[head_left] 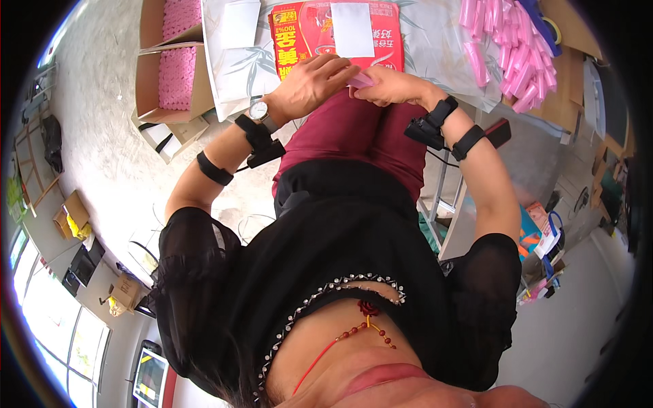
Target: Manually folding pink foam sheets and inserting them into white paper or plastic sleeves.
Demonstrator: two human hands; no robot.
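Note:
My left hand, with a watch on its wrist, and my right hand meet at the near edge of the table, over my lap. Between their fingertips they pinch a small pink packet; only its end shows between the fingers. Just beyond the hands lies a flat red box with a white sheet on top. Black straps with small devices sit on both forearms.
The table has a pale leaf-patterned cover. A heap of pink packets lies at its far right. Open cardboard boxes with pink material stand on the floor to the left. A metal table leg and bags are on the right.

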